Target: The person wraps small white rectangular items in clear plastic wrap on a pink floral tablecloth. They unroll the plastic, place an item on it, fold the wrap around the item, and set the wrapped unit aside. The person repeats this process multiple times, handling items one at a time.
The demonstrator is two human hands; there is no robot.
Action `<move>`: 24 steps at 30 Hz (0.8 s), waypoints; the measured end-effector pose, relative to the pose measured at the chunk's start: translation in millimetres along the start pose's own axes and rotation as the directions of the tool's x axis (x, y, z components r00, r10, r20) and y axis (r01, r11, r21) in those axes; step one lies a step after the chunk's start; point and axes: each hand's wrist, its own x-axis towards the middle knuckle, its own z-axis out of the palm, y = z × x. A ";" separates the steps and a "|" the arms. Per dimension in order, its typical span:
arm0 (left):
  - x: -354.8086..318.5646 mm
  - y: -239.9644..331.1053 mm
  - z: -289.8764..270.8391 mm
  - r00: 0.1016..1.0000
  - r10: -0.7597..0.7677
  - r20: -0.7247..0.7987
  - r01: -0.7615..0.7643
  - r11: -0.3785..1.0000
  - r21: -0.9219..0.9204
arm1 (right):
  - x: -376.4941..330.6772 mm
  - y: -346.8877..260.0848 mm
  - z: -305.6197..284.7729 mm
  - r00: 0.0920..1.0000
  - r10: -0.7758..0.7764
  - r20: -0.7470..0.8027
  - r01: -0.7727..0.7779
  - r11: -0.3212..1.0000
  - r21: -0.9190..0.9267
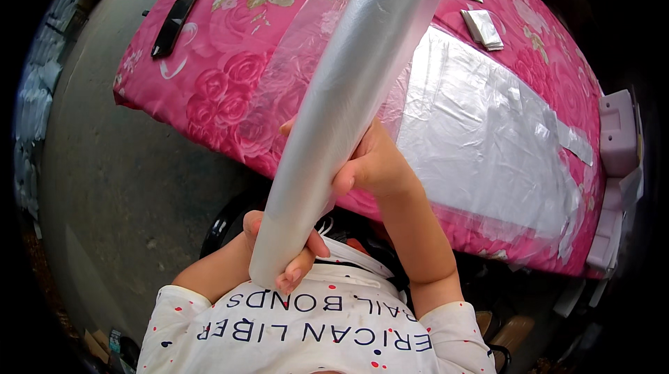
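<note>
Your left hand (pixel 282 252) has its fingers wrapped round the near end of a long roll of clear plastic film (pixel 348 95), and your right hand (pixel 373 161) clasps the same roll higher up, so it slants from 6 o'clock up to 12 o'clock over the surface (pixel 209 88) with its pink rose-print cover. A flat sheet of clear film (pixel 481 137) lies at 3 o'clock, two small folded silvery packets (pixel 482 28) at 1 o'clock, a black phone (pixel 173 24) at 10 o'clock

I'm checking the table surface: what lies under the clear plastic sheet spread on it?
Under the clear plastic sheet the pink floral cloth shows through at the edges. The middle glares silver-white, so what lies there is hidden. The table beneath the cloth is covered.
</note>
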 end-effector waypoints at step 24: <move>-34.6 22.5 37.5 0.378 0.464 -0.801 0.740 0.369 0.562 | -45.1 -63.5 -92.2 0.694 -0.175 -0.698 -0.429 0.678 -0.597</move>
